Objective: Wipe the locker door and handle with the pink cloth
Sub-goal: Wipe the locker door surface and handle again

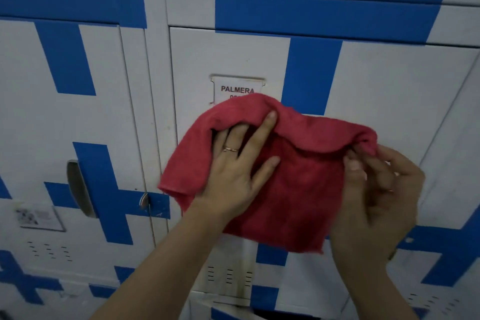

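The pink cloth (298,184) is spread against the white and blue locker door (389,80), just below its name label (236,88). My left hand (239,166) lies flat on the cloth's left part, fingers spread, with the top edge folded over the fingertips. At the cloth's upper right corner, my right hand (376,189) pinches the fabric between thumb and fingers. The cloth hides the bottom of the label. This door's handle is not visible.
The neighbouring locker on the left has a recessed metal handle (79,187) and a latch (144,200) at its right edge. Vent slots (228,275) sit low on the door. More lockers stand above and below.
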Demonstrator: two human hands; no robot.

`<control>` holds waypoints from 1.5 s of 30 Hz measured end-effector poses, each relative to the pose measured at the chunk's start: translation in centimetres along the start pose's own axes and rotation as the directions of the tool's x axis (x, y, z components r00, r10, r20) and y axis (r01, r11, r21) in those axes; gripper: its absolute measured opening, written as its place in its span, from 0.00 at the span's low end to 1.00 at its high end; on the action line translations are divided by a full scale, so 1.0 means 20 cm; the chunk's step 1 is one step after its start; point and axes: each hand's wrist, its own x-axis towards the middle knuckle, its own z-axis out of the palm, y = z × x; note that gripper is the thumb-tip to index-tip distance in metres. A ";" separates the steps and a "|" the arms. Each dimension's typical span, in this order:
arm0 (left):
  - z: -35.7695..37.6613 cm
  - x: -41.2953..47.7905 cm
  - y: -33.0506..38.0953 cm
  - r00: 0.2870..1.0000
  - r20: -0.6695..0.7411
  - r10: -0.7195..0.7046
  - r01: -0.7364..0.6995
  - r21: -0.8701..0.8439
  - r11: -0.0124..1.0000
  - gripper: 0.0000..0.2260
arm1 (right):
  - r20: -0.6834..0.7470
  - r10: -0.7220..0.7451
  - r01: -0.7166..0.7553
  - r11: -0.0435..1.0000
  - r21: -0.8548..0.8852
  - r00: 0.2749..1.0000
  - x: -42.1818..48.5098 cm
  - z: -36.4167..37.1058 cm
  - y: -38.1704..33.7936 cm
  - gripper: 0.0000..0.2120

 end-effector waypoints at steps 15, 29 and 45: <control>-0.02 -0.24 -0.15 0.987 -0.156 0.023 0.016 0.246 0.969 0.20 | 0.396 -0.140 0.401 0.567 -0.719 0.908 -0.03 0.14 0.20 0.36; -0.13 -0.34 -0.18 0.999 -0.022 -0.042 0.033 -0.308 0.951 0.17 | 0.507 -0.206 0.521 0.587 -0.620 0.837 -0.06 0.21 0.16 0.30; -0.30 -0.10 -0.67 0.994 -0.087 -0.063 0.072 0.103 0.992 0.21 | 0.540 -0.151 0.511 0.602 -0.614 0.828 -0.21 0.56 -0.01 0.36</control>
